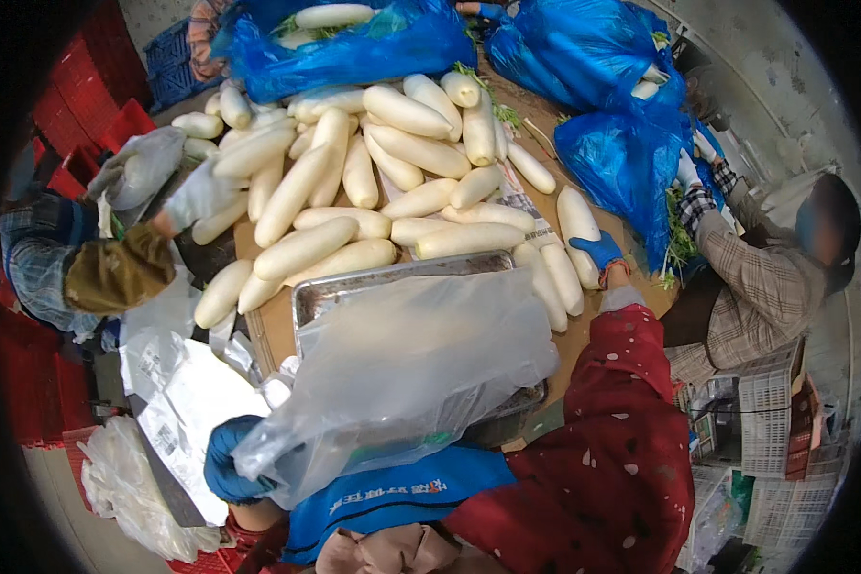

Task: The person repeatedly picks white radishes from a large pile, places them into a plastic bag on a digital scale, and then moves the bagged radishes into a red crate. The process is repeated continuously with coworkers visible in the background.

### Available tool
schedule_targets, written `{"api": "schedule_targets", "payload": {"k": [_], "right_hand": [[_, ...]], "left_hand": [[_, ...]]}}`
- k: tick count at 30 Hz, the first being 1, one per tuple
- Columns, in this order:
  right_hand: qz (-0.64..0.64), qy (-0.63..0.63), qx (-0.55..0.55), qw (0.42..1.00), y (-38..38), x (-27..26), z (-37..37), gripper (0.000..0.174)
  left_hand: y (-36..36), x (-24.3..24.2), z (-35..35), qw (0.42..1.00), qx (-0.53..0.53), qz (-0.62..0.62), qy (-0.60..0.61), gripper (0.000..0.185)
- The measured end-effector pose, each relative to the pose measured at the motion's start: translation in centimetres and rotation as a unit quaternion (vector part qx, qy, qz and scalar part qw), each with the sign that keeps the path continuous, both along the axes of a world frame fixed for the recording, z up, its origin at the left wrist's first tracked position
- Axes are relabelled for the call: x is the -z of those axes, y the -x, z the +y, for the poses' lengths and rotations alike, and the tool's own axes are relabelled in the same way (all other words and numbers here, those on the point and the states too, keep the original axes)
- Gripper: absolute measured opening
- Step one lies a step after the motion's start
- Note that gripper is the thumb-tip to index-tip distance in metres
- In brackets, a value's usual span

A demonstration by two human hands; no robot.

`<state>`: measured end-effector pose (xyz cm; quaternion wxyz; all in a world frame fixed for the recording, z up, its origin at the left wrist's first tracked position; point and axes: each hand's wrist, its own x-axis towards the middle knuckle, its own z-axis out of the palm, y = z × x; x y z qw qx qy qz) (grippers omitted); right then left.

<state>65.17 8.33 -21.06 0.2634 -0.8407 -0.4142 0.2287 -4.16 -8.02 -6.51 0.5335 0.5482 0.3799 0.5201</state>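
My left hand [235,463], in a blue glove, grips the gathered end of a translucent plastic bag [416,359]. The bag spreads over a metal tray [402,271] in front of me; a pale shape shows faintly through it, too blurred to name. Out to the right, my blue-gloved right hand [601,252] grasps a white daikon radish [578,215], its thumb lying across the radish. Two more daikons [561,280] lie just left of that hand. Beyond the tray, many daikons [373,172] are heaped on cardboard.
Blue plastic bags [351,57] holding daikons stand at the far side, with another blue bag [620,172] at right. One co-worker's gloved hand [201,194] reaches in from the left; another person [760,265] works at right. White labelled sheets [194,409] lie at left.
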Motion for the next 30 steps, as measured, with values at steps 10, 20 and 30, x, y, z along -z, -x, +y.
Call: {"api": "schedule_targets", "payload": {"k": [10, 20, 30], "right_hand": [[0.356, -0.304, 0.083, 0.879, 7.6, -9.6, -6.7, 0.052], [0.504, -0.519, -0.399, 0.563, 19.6, -18.4, -14.0, 0.073], [0.007, -0.228, -0.49, 0.842, 36.1, -16.5, -15.5, 0.096]], "left_hand": [[-3.6, -5.6, 3.9, 0.987, -0.029, -0.111, 0.117, 0.073], [-6.7, -8.0, 5.0, 0.98, -0.006, -0.176, 0.097, 0.048], [-5.5, -8.4, 3.8, 0.964, -0.009, -0.256, 0.073, 0.035]]}}
